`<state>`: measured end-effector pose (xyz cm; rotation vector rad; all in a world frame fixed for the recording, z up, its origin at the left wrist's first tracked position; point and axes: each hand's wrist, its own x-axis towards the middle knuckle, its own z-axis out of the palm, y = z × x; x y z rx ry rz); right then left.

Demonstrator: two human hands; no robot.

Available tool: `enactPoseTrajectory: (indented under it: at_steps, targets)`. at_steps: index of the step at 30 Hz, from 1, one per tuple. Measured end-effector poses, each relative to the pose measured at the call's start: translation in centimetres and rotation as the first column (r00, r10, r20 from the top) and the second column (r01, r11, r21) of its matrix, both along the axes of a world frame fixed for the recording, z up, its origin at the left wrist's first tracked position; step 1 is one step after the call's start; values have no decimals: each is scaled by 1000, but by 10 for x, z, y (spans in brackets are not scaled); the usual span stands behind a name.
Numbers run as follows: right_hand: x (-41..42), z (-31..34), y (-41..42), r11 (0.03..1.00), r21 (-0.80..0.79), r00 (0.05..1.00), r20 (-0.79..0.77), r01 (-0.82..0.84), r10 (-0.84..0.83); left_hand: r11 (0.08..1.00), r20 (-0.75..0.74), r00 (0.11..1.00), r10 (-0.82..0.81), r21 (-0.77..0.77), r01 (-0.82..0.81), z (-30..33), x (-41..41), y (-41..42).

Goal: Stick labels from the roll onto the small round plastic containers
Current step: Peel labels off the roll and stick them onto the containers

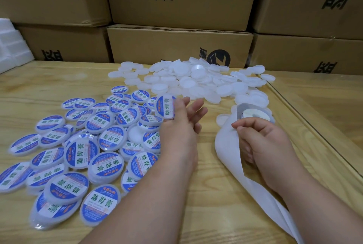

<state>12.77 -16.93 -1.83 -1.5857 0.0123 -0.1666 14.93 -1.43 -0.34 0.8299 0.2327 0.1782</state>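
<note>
Label (165,107) hangs stuck on left hand (180,126) thumb, other fingers spread open, above labelled pile (78,145), while right hand (261,137) fingers pinch roll liner (227,145); risk: label folds on itself w/ careless move, or lands crooked.

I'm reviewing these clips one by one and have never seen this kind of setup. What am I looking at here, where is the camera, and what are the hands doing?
There is no machine: a person works with bare hands, filmed by a head-worn camera looking down. On the wooden table lie a pile of labelled containers on the left and a pile of plain white containers farther back. The left hand is open, with a blue label stuck on its thumb tip. The right hand grips the label roll, whose white backing strip trails toward the camera. Cardboard boxes stand behind.
</note>
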Motion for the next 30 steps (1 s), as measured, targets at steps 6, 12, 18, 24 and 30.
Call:
enactPoseTrajectory:
  at_steps: [6, 12, 18, 24, 30]
  targets:
    - [-1, -3, 2, 997, -55, 997, 57, 52, -49, 987, -51, 995, 89, -133, -95, 1, 2, 6]
    - [0, -1, 4, 975, -201, 992, 101, 91, -71, 762, 119, 993, 15, 642, -88, -11, -5, -7]
    - [-1, 4, 0, 995, -47, 995, 35, 91, -89, -87, -88, 938, -335, 994, 62, -23, -11, -16]
    - [-1, 6, 1, 992, -14, 992, 17, 121, -121, -275, -180, 895, -408, 959, 67, -24, -13, -18]
    - [-1, 6, 0, 994, 4, 994, 37, 105, -105, -143, -60, 967, -248, 989, 25, -26, -13, -19]
